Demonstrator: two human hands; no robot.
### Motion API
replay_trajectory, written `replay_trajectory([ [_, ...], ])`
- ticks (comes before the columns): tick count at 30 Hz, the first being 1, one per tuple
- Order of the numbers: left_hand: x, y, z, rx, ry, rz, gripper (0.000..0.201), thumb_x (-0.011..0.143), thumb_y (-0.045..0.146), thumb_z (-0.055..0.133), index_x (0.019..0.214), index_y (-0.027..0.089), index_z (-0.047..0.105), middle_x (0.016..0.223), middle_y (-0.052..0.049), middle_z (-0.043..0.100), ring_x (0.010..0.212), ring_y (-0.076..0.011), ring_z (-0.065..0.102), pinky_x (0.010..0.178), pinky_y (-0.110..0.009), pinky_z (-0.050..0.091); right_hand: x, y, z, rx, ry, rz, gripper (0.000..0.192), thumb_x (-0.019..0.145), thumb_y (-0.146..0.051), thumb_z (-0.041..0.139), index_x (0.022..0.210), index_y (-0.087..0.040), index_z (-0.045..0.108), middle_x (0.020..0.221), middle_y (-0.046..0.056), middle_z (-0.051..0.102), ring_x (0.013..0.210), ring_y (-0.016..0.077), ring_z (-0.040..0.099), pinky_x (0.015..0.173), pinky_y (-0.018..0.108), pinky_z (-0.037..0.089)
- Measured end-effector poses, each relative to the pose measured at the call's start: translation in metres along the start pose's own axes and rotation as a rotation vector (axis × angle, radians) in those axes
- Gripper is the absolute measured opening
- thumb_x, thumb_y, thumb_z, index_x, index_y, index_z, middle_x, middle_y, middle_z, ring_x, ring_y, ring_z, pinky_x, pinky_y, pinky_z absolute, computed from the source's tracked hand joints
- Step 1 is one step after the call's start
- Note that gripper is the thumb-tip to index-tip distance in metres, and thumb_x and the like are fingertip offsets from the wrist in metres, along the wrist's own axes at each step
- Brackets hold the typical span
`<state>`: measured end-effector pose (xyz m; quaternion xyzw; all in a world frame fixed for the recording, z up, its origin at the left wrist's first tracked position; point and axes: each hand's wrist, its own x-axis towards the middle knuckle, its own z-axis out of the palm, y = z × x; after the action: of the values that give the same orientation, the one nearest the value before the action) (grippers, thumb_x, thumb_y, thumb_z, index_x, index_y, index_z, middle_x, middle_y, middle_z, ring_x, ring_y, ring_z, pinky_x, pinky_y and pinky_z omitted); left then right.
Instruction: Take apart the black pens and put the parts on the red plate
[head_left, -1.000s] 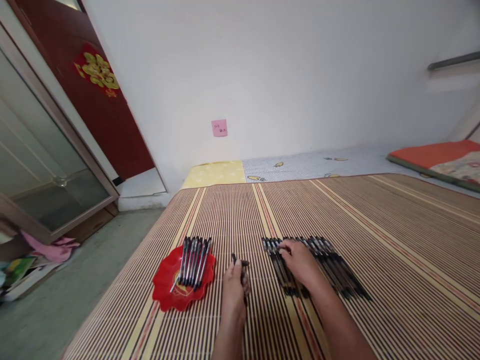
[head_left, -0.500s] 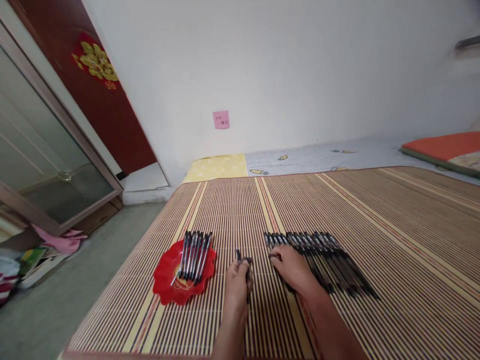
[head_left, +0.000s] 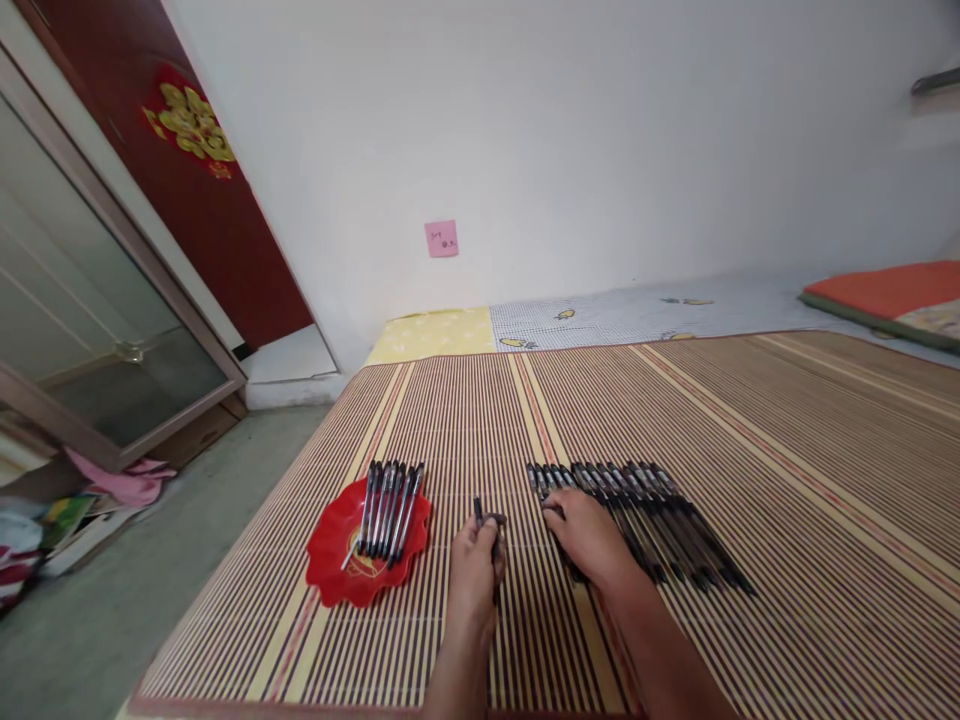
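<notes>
Since a moment ago your right hand point(head_left: 589, 535) has hardly moved; it stays flat, fingers loosely spread, on the left end of the row of pens point(head_left: 645, 520), and I cannot tell if it grips one. Your left hand point(head_left: 474, 568) is closed around a dark pen point(head_left: 486, 522), between the row of pens and the red plate point(head_left: 337, 570). On the red plate, left of the row, lie more pens point(head_left: 388, 508). Everything rests on the striped mat point(head_left: 787, 450).
</notes>
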<state>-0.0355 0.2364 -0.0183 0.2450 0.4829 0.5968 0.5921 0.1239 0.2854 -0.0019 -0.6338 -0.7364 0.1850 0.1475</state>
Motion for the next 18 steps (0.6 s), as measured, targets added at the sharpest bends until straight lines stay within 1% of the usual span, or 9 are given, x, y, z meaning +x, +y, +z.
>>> replay_trajectory([
  [3, 0.0000, -0.0002, -0.0002, 0.002, 0.001, -0.007, 0.044, 0.060, 0.048, 0.082, 0.077, 0.018, 0.056, 0.048, 0.011, 0.040, 0.038, -0.0041, 0.029, 0.040, -0.020, 0.017, -0.0006, 0.0001, -0.0004, -0.057, -0.003, 0.014, 0.025, 0.093, -0.019, 0.052, 0.101, -0.019, 0.075, 0.110, 0.011, 0.073, 0.096, 0.0208, 0.070, 0.076, 0.025, 0.043],
  [7, 0.0013, -0.0012, 0.0002, 0.017, 0.019, -0.007, 0.046, 0.058, 0.051, 0.082, 0.077, 0.017, 0.058, 0.046, 0.011, 0.039, 0.038, -0.0043, 0.028, 0.040, -0.019, 0.018, -0.0012, -0.0013, 0.0034, -0.068, -0.029, 0.022, 0.027, 0.091, -0.017, 0.053, 0.106, -0.017, 0.075, 0.114, 0.014, 0.072, 0.099, 0.0238, 0.070, 0.079, 0.028, 0.045],
  [10, 0.0023, -0.0017, -0.0002, 0.032, 0.034, 0.005, 0.045, 0.059, 0.051, 0.082, 0.075, 0.017, 0.057, 0.047, 0.010, 0.041, 0.038, -0.0048, 0.030, 0.040, -0.020, 0.020, -0.0001, 0.0000, 0.0046, 0.063, -0.031, -0.048, 0.030, 0.090, -0.017, 0.052, 0.110, -0.018, 0.075, 0.117, 0.013, 0.072, 0.104, 0.0236, 0.069, 0.085, 0.029, 0.047],
  [13, 0.0026, -0.0015, -0.0004, 0.030, 0.028, 0.008, 0.044, 0.060, 0.051, 0.082, 0.074, 0.018, 0.056, 0.048, 0.010, 0.042, 0.038, -0.0051, 0.031, 0.040, -0.020, 0.020, 0.0012, 0.0040, 0.0020, 0.232, 0.035, -0.120, 0.033, 0.093, -0.019, 0.049, 0.114, -0.018, 0.074, 0.117, 0.010, 0.073, 0.109, 0.0207, 0.067, 0.092, 0.027, 0.046],
  [14, 0.0025, -0.0013, -0.0003, 0.026, 0.024, 0.005, 0.044, 0.059, 0.051, 0.082, 0.074, 0.018, 0.056, 0.049, 0.010, 0.042, 0.038, -0.0051, 0.031, 0.040, -0.020, 0.020, 0.0013, 0.0051, 0.0009, 0.230, 0.056, -0.111, 0.033, 0.093, -0.019, 0.048, 0.114, -0.018, 0.074, 0.116, 0.010, 0.073, 0.109, 0.0204, 0.067, 0.093, 0.027, 0.046],
  [16, 0.0021, -0.0007, 0.0001, 0.019, 0.019, -0.003, 0.044, 0.058, 0.049, 0.082, 0.076, 0.017, 0.058, 0.050, 0.010, 0.042, 0.039, -0.0050, 0.031, 0.040, -0.019, 0.020, 0.0009, 0.0062, -0.0004, 0.126, 0.070, -0.058, 0.032, 0.094, -0.018, 0.047, 0.109, -0.018, 0.075, 0.114, 0.011, 0.073, 0.105, 0.0214, 0.068, 0.088, 0.027, 0.046],
  [18, 0.0016, -0.0002, 0.0006, 0.012, 0.021, -0.002, 0.044, 0.058, 0.048, 0.082, 0.077, 0.017, 0.059, 0.050, 0.010, 0.042, 0.039, -0.0048, 0.032, 0.041, -0.019, 0.020, 0.0000, 0.0049, -0.0001, -0.002, 0.039, -0.007, 0.027, 0.093, -0.019, 0.050, 0.103, -0.018, 0.076, 0.113, 0.011, 0.072, 0.098, 0.0220, 0.069, 0.081, 0.027, 0.046],
])
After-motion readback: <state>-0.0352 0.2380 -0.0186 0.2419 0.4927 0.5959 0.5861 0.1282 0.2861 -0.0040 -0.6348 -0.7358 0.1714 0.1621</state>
